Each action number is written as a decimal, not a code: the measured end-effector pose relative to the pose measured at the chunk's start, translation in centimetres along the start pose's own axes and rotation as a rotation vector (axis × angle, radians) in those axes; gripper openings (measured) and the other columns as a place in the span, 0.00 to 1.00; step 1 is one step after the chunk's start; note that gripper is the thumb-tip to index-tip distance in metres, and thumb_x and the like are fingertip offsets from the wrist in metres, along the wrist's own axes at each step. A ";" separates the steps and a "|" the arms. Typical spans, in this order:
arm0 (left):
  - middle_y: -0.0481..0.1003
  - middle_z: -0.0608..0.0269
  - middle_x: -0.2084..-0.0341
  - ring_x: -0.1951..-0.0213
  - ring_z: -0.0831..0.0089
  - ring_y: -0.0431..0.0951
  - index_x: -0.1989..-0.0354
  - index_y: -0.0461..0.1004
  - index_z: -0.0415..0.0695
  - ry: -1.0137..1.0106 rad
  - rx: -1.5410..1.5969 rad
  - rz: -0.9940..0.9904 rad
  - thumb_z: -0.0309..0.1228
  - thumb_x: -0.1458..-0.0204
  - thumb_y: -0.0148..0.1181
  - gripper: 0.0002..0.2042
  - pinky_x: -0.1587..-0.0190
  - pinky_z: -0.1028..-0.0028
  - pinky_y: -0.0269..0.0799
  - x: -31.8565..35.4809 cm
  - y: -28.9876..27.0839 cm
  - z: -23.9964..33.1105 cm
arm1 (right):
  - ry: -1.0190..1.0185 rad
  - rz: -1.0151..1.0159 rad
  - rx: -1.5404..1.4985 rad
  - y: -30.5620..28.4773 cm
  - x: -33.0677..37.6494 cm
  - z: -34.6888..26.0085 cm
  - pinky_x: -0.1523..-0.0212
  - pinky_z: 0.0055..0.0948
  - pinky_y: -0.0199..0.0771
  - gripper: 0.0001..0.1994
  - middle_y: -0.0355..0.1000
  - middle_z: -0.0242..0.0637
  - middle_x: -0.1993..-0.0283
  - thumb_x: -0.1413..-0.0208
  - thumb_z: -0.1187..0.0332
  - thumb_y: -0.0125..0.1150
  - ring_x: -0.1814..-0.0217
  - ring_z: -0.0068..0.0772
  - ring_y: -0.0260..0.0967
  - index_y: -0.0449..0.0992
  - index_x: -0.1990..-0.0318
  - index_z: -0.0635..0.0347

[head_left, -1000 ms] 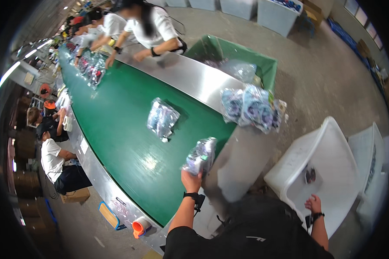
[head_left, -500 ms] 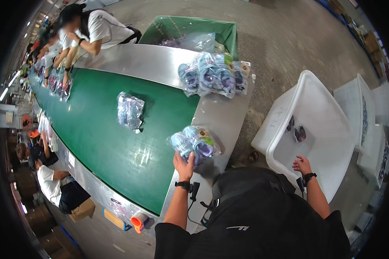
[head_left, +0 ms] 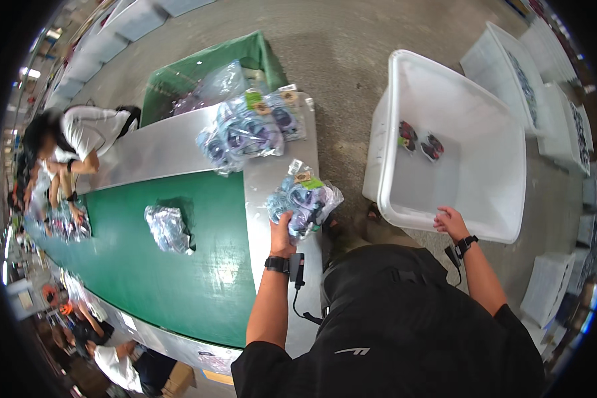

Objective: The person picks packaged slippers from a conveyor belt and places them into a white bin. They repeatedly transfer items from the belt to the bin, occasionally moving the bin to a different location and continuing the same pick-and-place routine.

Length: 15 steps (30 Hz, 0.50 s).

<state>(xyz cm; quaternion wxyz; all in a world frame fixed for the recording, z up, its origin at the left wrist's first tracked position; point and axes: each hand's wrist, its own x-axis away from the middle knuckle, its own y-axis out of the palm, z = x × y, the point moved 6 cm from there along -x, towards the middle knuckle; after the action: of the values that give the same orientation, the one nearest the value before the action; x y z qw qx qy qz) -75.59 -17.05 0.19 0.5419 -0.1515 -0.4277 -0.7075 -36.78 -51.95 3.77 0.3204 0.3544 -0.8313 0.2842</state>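
Note:
My left hand (head_left: 282, 236) is closed on a clear plastic bag of light blue and purple clogs (head_left: 303, 202), with a tag at its top. It holds the bag above the metal end of the conveyor table (head_left: 266, 174). My right hand (head_left: 451, 223) is open and holds nothing, its fingers partly spread at the near rim of a large white bin (head_left: 386, 166). Inside that bin lie two small dark and red shoes (head_left: 432, 147). Several more bagged clogs (head_left: 249, 129) are heaped on the far metal corner. Another bag of clogs (head_left: 168, 229) lies alone on the green belt (head_left: 212, 285).
Beyond the table stands a green bin (head_left: 212, 66) with plastic bags in it. More white bins (head_left: 504, 73) line the right side. A person in a white top (head_left: 93, 132) leans over the belt at far left; other people sit along its near side.
The view has swung to the right. My left hand has carried the bagged clogs off the belt's corner, rightward over the metal end. My right hand stays open by the white bin.

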 end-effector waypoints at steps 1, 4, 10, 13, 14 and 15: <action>0.72 0.60 0.59 0.60 0.68 0.75 0.50 0.64 0.42 -0.206 0.069 0.035 0.29 0.53 0.60 0.21 0.55 0.68 0.73 0.2 0.6 -0.8 | -0.012 0.012 -0.007 0.1 0.3 -0.9 0.70 0.23 0.74 0.20 0.72 0.38 0.65 0.43 0.67 0.55 0.68 0.25 0.72 0.64 0.45 0.66; 0.74 0.60 0.61 0.60 0.67 0.76 0.54 0.67 0.42 -0.344 0.038 -0.105 0.34 0.51 0.58 0.17 0.56 0.67 0.73 2.7 4.5 -1.4 | -0.117 -0.079 -0.032 1.4 1.0 -4.8 0.67 0.21 0.74 0.20 0.72 0.36 0.64 0.42 0.65 0.54 0.66 0.24 0.72 0.65 0.45 0.66; 0.71 0.61 0.56 0.60 0.72 0.74 0.41 0.60 0.39 -0.297 -0.340 -0.530 0.27 0.53 0.55 0.27 0.55 0.71 0.74 7.9 16.1 -1.4 | -0.141 -0.476 -0.254 5.2 2.4 -11.4 0.62 0.29 0.76 0.19 0.73 0.40 0.56 0.40 0.53 0.51 0.61 0.30 0.74 0.70 0.48 0.56; 0.69 0.65 0.57 0.63 0.78 0.69 0.36 0.54 0.41 -0.185 -0.711 -0.663 0.25 0.59 0.59 0.36 0.60 0.80 0.68 9.8 21.1 -2.5 | -0.230 -0.667 -0.149 6.0 3.1 -13.5 0.65 0.26 0.74 0.22 0.70 0.28 0.61 0.40 0.50 0.51 0.64 0.20 0.68 0.69 0.47 0.56; 0.69 0.63 0.54 0.59 0.75 0.71 0.34 0.51 0.42 -0.166 -0.775 -0.622 0.25 0.59 0.60 0.39 0.57 0.77 0.68 10.1 22.3 -3.4 | -0.244 -0.632 -0.035 6.0 2.8 -13.6 0.66 0.24 0.72 0.24 0.70 0.28 0.62 0.42 0.47 0.53 0.65 0.18 0.65 0.70 0.48 0.56; 0.69 0.61 0.52 0.56 0.72 0.71 0.33 0.48 0.44 -0.143 -0.741 -0.681 0.24 0.59 0.61 0.42 0.52 0.75 0.68 10.7 23.8 -4.2 | -0.375 -0.668 0.037 5.3 2.9 -13.9 0.65 0.22 0.70 0.27 0.71 0.28 0.61 0.45 0.46 0.57 0.63 0.18 0.67 0.69 0.48 0.58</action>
<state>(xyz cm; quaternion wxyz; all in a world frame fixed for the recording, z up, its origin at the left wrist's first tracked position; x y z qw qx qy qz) -57.10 -28.18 15.46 0.1600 -0.2336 -0.2091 -0.9360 -37.83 -40.34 13.38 0.2313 0.6572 -0.7089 0.1093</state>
